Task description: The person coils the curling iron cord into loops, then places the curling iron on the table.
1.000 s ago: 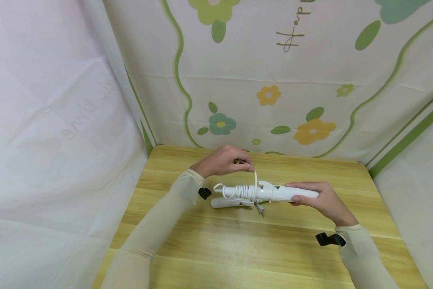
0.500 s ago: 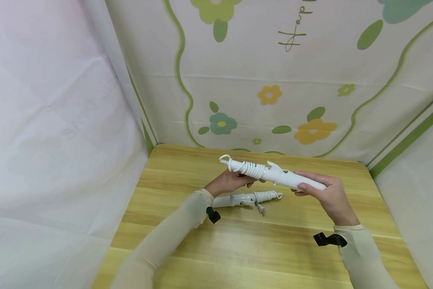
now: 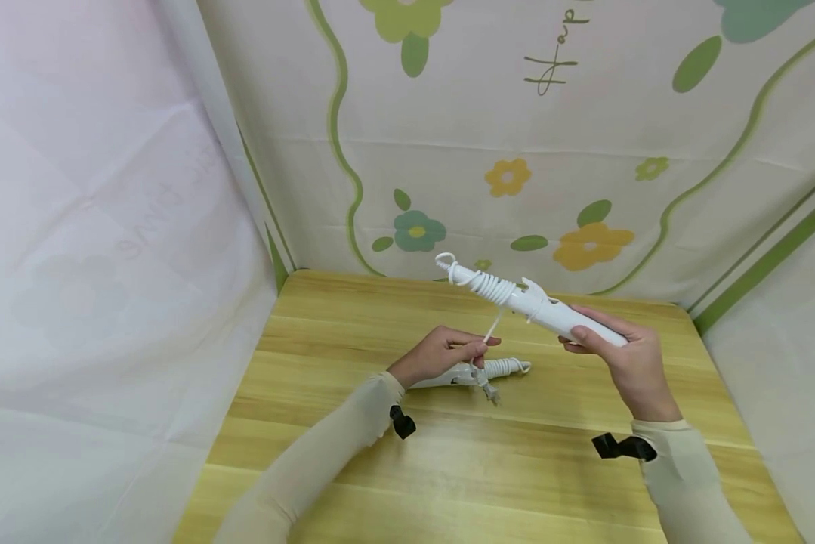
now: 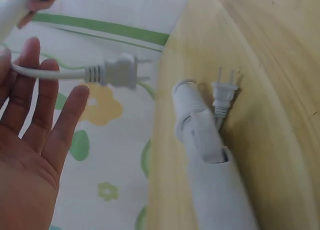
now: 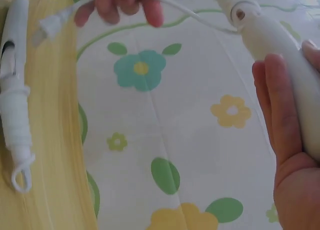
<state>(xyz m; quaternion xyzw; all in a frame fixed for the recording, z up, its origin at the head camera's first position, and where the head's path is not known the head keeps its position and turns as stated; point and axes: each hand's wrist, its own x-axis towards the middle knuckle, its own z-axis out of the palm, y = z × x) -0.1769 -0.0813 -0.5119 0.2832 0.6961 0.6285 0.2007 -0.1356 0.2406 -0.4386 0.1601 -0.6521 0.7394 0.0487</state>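
Observation:
My right hand (image 3: 640, 366) grips a white hair straightener (image 3: 550, 311) by one end and holds it tilted above the table. Its white cord (image 3: 492, 326) is wound round the raised far end, and a free length runs down to my left hand (image 3: 441, 353). Thumb and fingers of the left hand pinch that cord near its two-pin plug (image 4: 120, 72), which sticks out past the fingertips in the left wrist view. A second white hair straightener (image 3: 506, 368) lies on the table just below the left hand, its cord wrapped round it and its plug (image 3: 492, 394) beside it.
The wooden table (image 3: 461, 476) ends at a flowered fabric wall (image 3: 448, 174) behind. Plain white fabric (image 3: 108, 302) hangs on the left, and more fabric (image 3: 788, 332) on the right. Black straps with camera mounts (image 3: 402, 421) sit on both wrists.
The held straightener has risen from just over the table, its corded end tilting upward. My left hand has moved lower, drawing a free length of cord down from the coil.

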